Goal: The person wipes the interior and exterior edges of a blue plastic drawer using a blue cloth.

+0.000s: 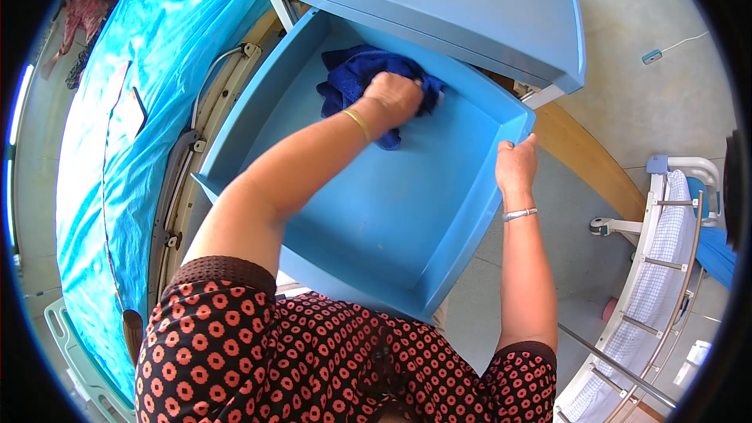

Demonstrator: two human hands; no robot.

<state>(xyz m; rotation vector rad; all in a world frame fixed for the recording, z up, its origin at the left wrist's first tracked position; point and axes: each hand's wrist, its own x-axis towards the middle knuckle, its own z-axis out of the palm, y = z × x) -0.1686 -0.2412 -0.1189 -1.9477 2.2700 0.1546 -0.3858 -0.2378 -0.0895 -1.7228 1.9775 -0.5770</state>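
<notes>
A pulled-out light blue drawer point(356, 223) lies in front of me, its flat bottom showing. Bunched near its far wall is a dark blue cloth point(350, 77). My left hand point(394, 95), with a yellow bangle at the wrist, is closed on this cloth and presses it down by the drawer's far side. The left fingertips are partly hidden. At the drawer's right wall, near the far corner, my right hand point(517, 166) grips the rim; a silver bracelet circles that wrist.
Above the drawer stands its blue cabinet point(439, 0). On the left is a bed point(94, 180) under a shiny turquoise sheet, with metal side rails. Another bed point(666, 235) with a checked sheet and rails stands at the right. A white cable with a small blue end point(652, 56) lies beyond the cabinet.
</notes>
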